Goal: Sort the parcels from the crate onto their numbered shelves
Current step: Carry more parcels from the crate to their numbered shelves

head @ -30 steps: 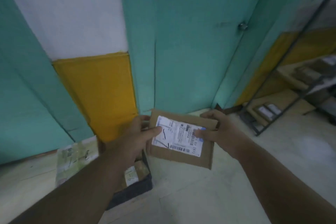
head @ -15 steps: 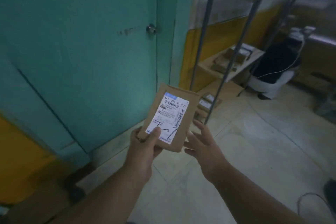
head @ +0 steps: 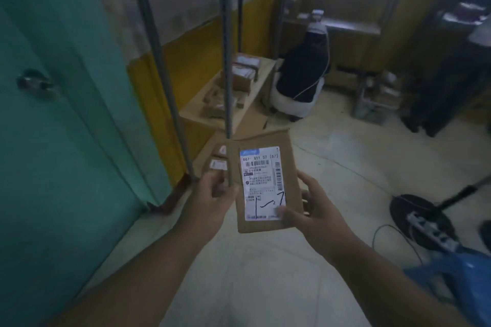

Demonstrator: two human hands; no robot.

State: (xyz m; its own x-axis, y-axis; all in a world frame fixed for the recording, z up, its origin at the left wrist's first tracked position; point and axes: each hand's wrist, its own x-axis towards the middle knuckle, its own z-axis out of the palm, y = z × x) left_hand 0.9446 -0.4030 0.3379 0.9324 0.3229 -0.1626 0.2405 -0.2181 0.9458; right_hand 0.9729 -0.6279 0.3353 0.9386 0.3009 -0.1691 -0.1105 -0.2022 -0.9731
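A flat brown cardboard parcel (head: pixel 265 183) with a white shipping label and a handwritten mark is held upright in front of me. My right hand (head: pixel 316 218) grips its lower right corner, thumb on the label. My left hand (head: pixel 212 196) sits at the parcel's left edge with curled fingers; whether it touches the parcel is unclear. Behind it stands a metal shelving rack (head: pixel 225 42) with several parcels (head: pixel 243 74) on a low wooden shelf (head: pixel 255 93). The crate is out of view.
A teal door (head: pixel 61 127) fills the left side. A person in dark clothing (head: pixel 303 74) crouches by the rack's far end. A fan base with a power strip (head: pixel 425 223) and cables lies on the floor at right, a blue bag (head: pixel 462 279) at lower right.
My view has swung right from the crate toward the shelves. The parcel turned upright, passed from both hands to the left alone, and my right hand has now taken hold of its lower corner.
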